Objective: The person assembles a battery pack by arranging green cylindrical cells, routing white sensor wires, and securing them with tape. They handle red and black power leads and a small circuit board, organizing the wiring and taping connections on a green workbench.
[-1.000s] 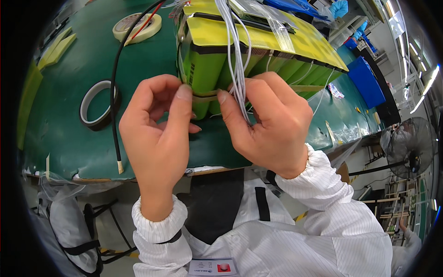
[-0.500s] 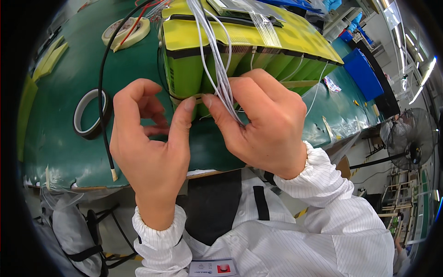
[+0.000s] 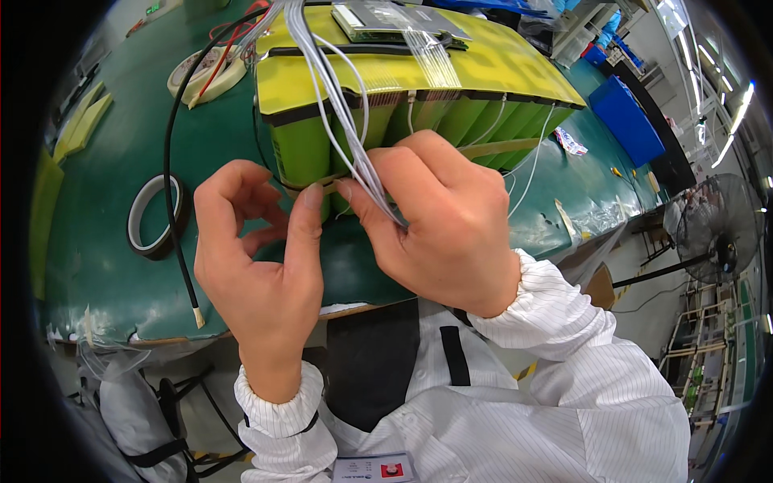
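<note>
Both hands are held together at the near face of the battery pack [image 3: 403, 88], close to the worktop's [image 3: 105, 266] near edge. Right hand [image 3: 447, 225]: thumb and forefinger are pinched on the bundle of thin white wires [image 3: 346, 121] that runs down over the pack's front. Left hand [image 3: 262, 266]: thumb tip is pressed against the green cells beside the right thumb, other fingers curled loosely, nothing clearly gripped.

Step judged in hand: wire bundle being dressed or pinned against the cell face. Next move likely calls for steady tension on the wires and a free finger to fix them; the wires are thin, so kinks are a risk.

The pack sits directly beyond the fingertips, touching them, a circuit board [image 3: 394, 20] on its yellow top. A dark tape roll [image 3: 157, 217] lies left of the left hand, a black cable [image 3: 171, 161] beside it, a pale tape roll [image 3: 205, 72] toward the far left corner. A blue bin [image 3: 628, 121] is seen at the right edge.
</note>
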The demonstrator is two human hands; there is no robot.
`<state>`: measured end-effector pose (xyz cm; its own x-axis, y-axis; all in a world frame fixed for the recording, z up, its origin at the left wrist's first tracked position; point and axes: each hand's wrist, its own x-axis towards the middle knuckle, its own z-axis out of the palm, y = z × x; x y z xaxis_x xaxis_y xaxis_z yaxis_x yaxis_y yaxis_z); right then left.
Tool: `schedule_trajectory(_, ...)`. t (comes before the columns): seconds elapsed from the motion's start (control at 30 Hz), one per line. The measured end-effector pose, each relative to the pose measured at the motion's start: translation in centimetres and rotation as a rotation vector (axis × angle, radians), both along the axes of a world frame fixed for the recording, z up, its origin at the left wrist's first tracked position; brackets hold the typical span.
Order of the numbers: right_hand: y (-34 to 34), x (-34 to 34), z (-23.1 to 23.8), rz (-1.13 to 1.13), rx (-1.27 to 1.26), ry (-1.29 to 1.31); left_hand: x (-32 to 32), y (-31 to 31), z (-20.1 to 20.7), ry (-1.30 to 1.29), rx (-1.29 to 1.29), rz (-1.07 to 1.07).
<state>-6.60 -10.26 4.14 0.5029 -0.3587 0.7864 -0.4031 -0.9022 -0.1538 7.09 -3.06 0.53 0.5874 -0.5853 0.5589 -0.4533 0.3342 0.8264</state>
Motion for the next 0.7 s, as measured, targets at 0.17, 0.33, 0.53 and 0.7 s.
schedule_trajectory(0.17, 0.2, -0.1, 0.0, -0.024, 0.033, -0.005, -0.1, -0.1, -0.3, -0.018, -0.005, 0.012)
schedule_trajectory(0.33, 0.6, -0.8, 0.5, -0.014, 0.082, 0.013, 0.3, 0.8, 0.0, -0.018, 0.022, 0.027)
schedule_trajectory(0.53, 0.8, -1.7, 1.1, 0.005, 0.109, -0.044, -1.2, 2.2, 0.1, -0.189, 0.087, 0.084)
schedule_trajectory(0.7, 0.7, -2.3, 2.2, -0.011, 0.143, -0.074, -2.5, 1.4, -0.2, -0.407, 0.157, 0.195)
